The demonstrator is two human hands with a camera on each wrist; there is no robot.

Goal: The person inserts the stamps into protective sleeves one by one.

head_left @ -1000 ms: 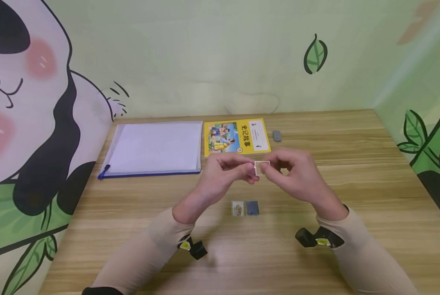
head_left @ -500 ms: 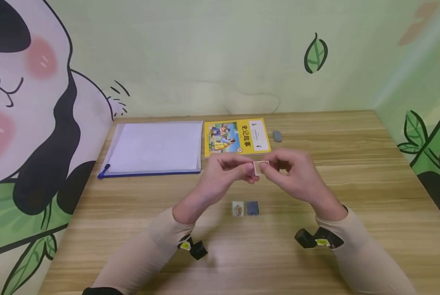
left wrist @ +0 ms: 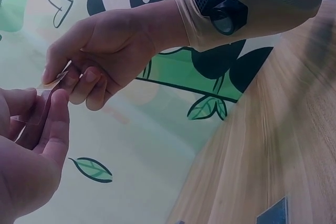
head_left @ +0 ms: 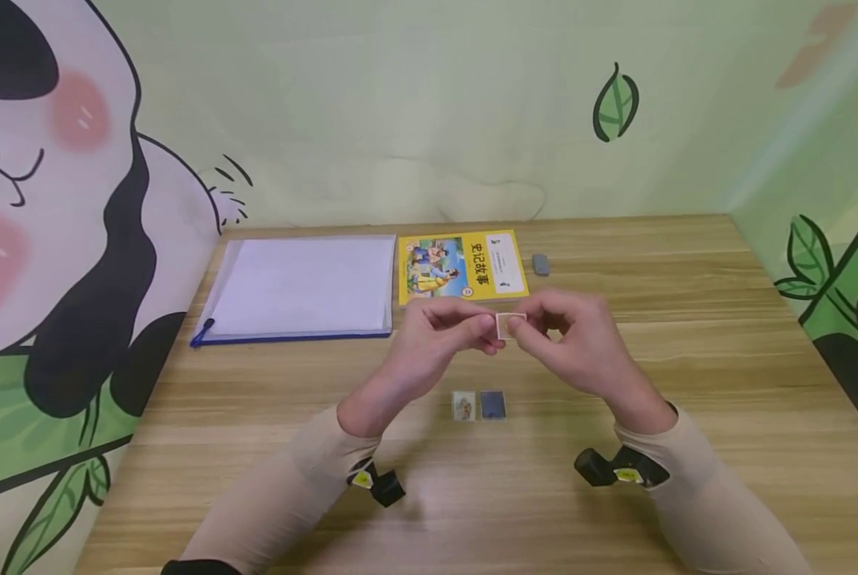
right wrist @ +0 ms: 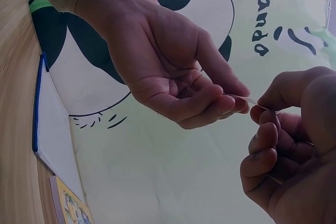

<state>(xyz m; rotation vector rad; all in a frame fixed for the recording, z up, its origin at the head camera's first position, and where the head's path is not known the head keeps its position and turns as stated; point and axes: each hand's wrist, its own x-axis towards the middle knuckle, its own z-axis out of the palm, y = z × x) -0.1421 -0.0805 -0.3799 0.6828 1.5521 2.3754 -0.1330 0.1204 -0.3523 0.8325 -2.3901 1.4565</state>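
Note:
In the head view, both hands meet above the table, just in front of the yellow book. My right hand (head_left: 580,339) pinches a small white-edged square card (head_left: 503,331), the thumb lying across its face. My left hand (head_left: 432,339) has thumb and fingertips at the card's left edge. From the left wrist, a thin clear square case (left wrist: 34,114) shows between the left fingers, overlapping the card. Fingers hide much of both pieces. Below the hands, a clear square with a small picture (head_left: 464,406) lies beside a dark blue square (head_left: 493,406).
A white-filled zip folder (head_left: 307,287) with blue edging lies at the back left. Next to it is a yellow book (head_left: 463,266), then a small grey block (head_left: 540,265). Painted walls close off the wooden table (head_left: 515,511) at the back and sides.
The card tilts slightly between the fingertips, and a little more yellow shows on its face. Both hands otherwise stay nearly still, and the things on the table keep their places.

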